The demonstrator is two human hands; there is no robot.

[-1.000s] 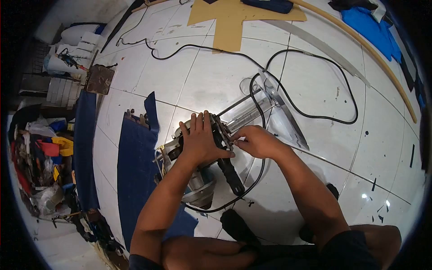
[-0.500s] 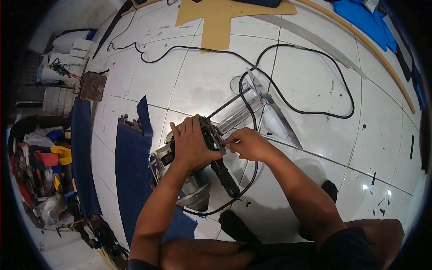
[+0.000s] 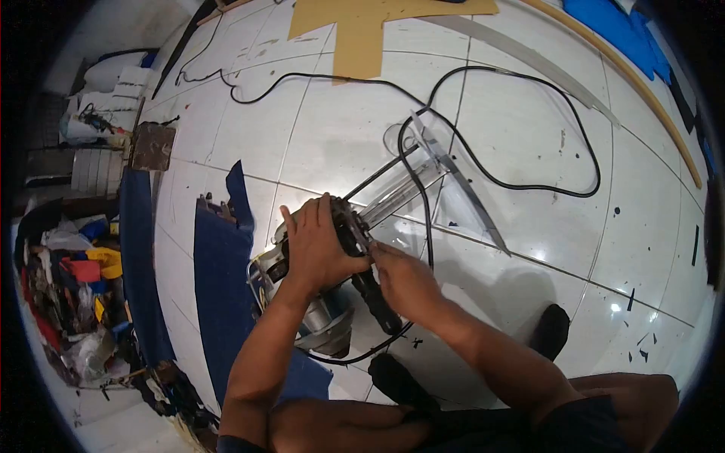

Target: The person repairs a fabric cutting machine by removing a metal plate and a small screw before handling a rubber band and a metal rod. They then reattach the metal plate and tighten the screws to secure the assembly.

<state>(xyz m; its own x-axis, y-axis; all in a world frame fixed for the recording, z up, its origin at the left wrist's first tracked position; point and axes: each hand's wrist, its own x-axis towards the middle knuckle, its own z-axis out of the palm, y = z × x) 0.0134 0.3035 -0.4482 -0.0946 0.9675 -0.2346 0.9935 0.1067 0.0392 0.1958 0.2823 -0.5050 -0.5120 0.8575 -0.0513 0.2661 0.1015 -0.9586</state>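
Note:
A metal cutting machine (image 3: 329, 317) with a black handle (image 3: 375, 302) lies on the tiled floor between my legs. My left hand (image 3: 318, 240) rests over its body, fingers bent over the top and thumb toward the right. At the machine's right side, my right hand (image 3: 402, 278) has its fingers closed against a metal part; whatever they pinch is hidden. A long slotted metal column (image 3: 396, 198) reaches up and right from the machine to a pointed metal base plate (image 3: 472, 200).
Black cable (image 3: 521, 187) loops across the floor beyond the machine. Dark blue fabric (image 3: 219, 279) lies to the left, near a bin of scraps (image 3: 83, 287). Brown card (image 3: 359, 45), a curved grey strip (image 3: 529, 60) and a wooden strip (image 3: 634, 83) are at the top.
My right hand has turned and shifted down and left, closer against the machine. My left hand stays on the machine's body. The right foot shows more.

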